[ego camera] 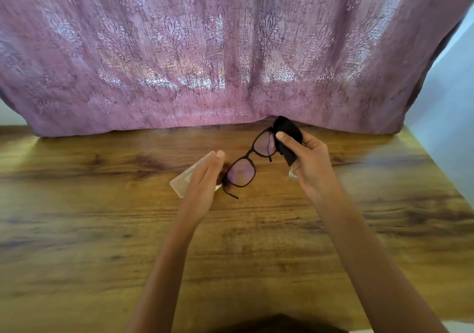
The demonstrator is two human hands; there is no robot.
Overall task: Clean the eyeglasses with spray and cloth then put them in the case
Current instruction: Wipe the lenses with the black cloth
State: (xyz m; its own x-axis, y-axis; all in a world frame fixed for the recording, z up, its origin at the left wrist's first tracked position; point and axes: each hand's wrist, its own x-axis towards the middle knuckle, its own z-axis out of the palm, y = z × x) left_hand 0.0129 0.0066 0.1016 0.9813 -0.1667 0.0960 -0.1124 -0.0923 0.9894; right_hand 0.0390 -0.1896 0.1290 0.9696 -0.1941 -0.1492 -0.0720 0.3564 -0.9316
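Both forearms reach out over the wooden bench [102,230]: my left hand [202,179] pinches one end of the eyeglasses [252,159] by the hinge to keep them steady above the wood, so my right hand [306,161], fingers [280,135] closed on the black cloth [288,138], can rub the far lens. I count one pair of glasses, one cloth, one clear case [191,175] lying behind my left hand, and what may be the spray bottle [293,173] peeking under my right palm.
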